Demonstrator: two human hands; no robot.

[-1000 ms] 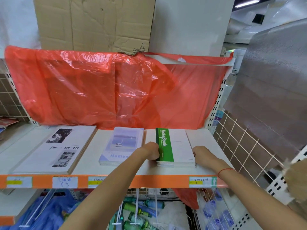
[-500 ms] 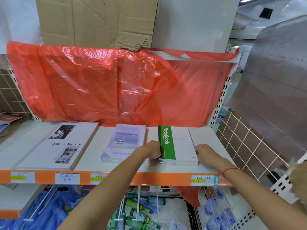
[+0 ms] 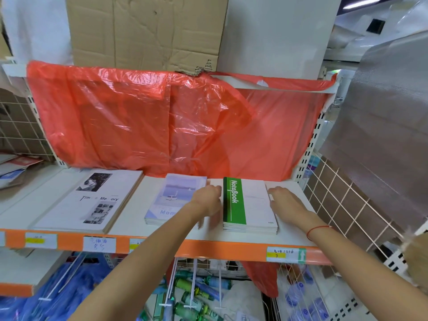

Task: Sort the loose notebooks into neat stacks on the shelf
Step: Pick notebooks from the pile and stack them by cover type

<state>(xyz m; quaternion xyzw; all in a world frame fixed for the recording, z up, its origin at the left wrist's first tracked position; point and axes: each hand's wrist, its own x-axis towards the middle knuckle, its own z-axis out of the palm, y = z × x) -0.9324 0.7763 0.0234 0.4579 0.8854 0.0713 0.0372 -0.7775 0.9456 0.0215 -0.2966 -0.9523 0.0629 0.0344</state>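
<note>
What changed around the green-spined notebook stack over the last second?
Both hands slid along the sides of the green-spined white notebook stack, from its front corners toward the back: the left hand along the spine, the right hand along the open edge. Neither took hold of or let go of anything. The stack, the pale blue notebook stack and the large white photo-cover notebooks stayed put.

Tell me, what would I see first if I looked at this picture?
First the big orange plastic sheet hanging across the back of the shelf. Then two hands, the left hand and right hand, on either side of the green-striped notebook stack at the shelf's right end.
</note>
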